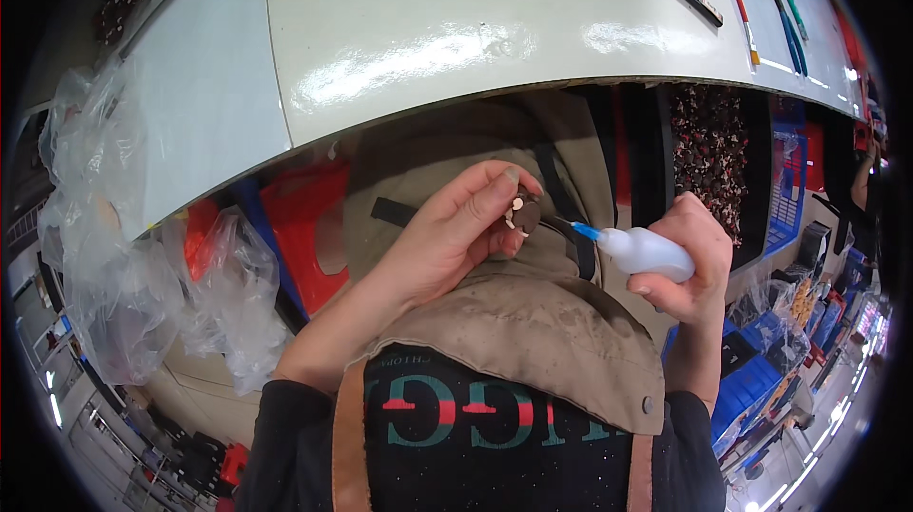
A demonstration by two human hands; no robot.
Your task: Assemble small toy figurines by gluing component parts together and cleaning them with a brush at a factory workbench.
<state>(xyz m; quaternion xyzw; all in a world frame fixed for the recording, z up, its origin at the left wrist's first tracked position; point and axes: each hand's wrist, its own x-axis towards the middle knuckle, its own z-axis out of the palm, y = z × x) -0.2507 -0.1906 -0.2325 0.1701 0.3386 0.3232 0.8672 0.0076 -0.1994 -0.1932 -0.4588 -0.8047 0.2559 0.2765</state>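
From the head camera, we pinch a small brown piece [525,212] with white bits in our left hand [456,236], held above our apron-covered lap below the white table [428,37] edge. Our right hand [689,265] grips a white squeeze bottle [647,253], its blue nozzle [585,231] just beside the piece.

You pinch a small dark brown piece [524,212] with pale studs, held upright — the white squeeze bottle [647,253] lies sideways, its blue nozzle aimed at it.
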